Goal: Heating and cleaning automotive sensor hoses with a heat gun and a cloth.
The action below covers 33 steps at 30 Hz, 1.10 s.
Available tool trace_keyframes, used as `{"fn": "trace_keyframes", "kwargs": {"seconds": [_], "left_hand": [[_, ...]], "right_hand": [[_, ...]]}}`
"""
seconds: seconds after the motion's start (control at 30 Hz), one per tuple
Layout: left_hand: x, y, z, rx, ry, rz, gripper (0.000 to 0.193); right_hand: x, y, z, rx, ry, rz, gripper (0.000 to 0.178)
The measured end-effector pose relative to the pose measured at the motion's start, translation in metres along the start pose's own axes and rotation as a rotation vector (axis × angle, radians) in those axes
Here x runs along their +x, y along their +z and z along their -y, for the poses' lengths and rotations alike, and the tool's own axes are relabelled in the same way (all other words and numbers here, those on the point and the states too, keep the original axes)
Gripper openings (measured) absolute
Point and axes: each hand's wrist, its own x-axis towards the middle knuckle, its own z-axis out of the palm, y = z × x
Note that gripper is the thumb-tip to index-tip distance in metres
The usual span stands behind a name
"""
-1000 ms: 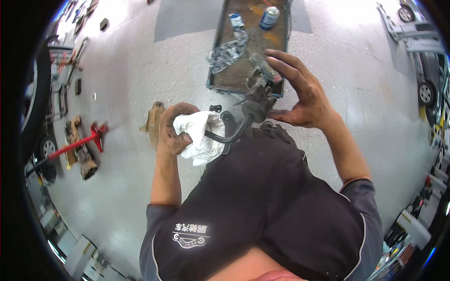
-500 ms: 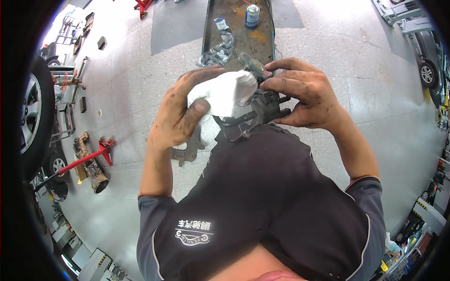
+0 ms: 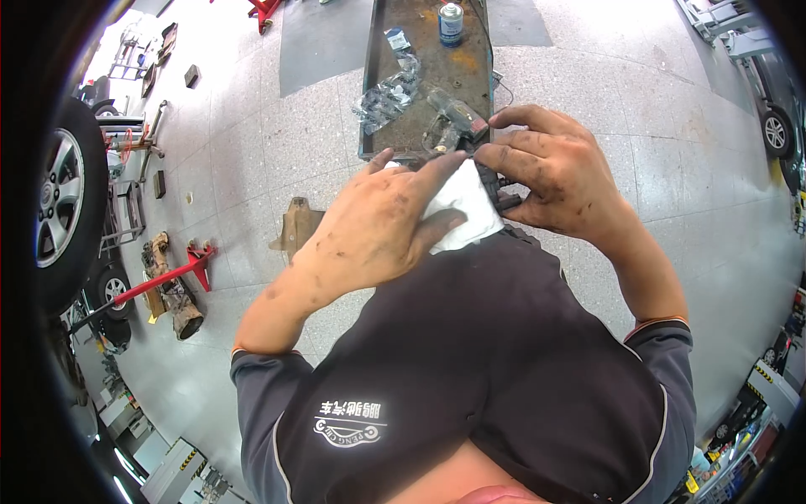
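Note:
My left hand [image 3: 378, 220] presses a white cloth [image 3: 467, 210] against a black molded part with short pipe stubs [image 3: 507, 201], its thumb and fingers on the cloth. The cloth covers most of the part's left side. My right hand [image 3: 561, 172] grips the part from the right, fingertips on top and thumb below. Both hands have dark smudges. Just beyond them, a partly see-through tool or bottle with a dark end [image 3: 457, 111] lies on a narrow metal bench [image 3: 472, 77]; its kind is unclear.
On the bench stand a blue-and-white can [image 3: 451, 27] and a crumpled clear plastic bag [image 3: 390, 97]. To the left are a brown metal piece [image 3: 299, 225], a red stand [image 3: 180, 275], a rusty pipe-like part [image 3: 183, 311] and a large wheel [image 3: 60, 191]. A car wheel [image 3: 775, 133] shows far right.
My left hand has moved right and brought the cloth down over the left side of the black part. My right hand keeps its grip.

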Motion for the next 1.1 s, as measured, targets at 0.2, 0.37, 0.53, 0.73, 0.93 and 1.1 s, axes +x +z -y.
{"fn": "trace_keyframes", "kwargs": {"seconds": [0.2,0.37,0.53,0.73,0.93,1.1], "left_hand": [[-0.008,0.002,0.01,0.057,0.069,0.148,0.043],[-0.011,0.021,0.008,-0.073,0.147,0.048,0.034],[-0.006,0.024,0.008,0.064,0.093,0.177,0.026],[-0.008,0.036,-0.001,0.183,0.266,0.138,0.022],[-0.021,0.051,-0.012,0.187,0.289,0.269,0.02],[-0.028,0.058,-0.017,0.237,0.391,0.283,0.017]], "right_hand": [[-0.013,-0.005,0.008,-0.033,0.004,0.025,0.04],[-0.02,-0.003,0.008,-0.062,-0.034,-0.018,0.047],[-0.028,0.0,0.01,-0.002,-0.001,0.001,0.039],[-0.013,-0.019,0.025,0.348,0.264,0.563,0.04],[-0.002,-0.028,0.037,0.444,0.276,0.871,0.046],[-0.015,-0.019,0.039,0.561,0.286,1.007,0.04]]}}
